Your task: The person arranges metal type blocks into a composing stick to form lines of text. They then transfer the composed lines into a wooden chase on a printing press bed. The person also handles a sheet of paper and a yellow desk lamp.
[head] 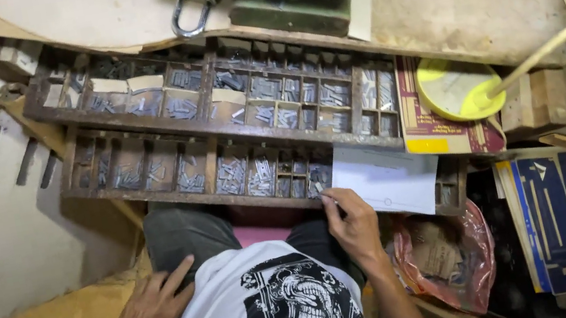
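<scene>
Dark brown wooden type case (138,126) held grey metal pieces (231,174); the paper sheet (387,179) was white, the lid (453,88) yellow, the plastic bag (443,251) pink, the shirt (271,312) white with black print.

The white paper (386,178) above the right hand (354,228) covers some boxes of the wooden tray (215,128). The little metal bits (231,174) are too small to tell apart. Both arms run off the bottom edge. Whether the fingertips pinch anything stays hidden.
</scene>
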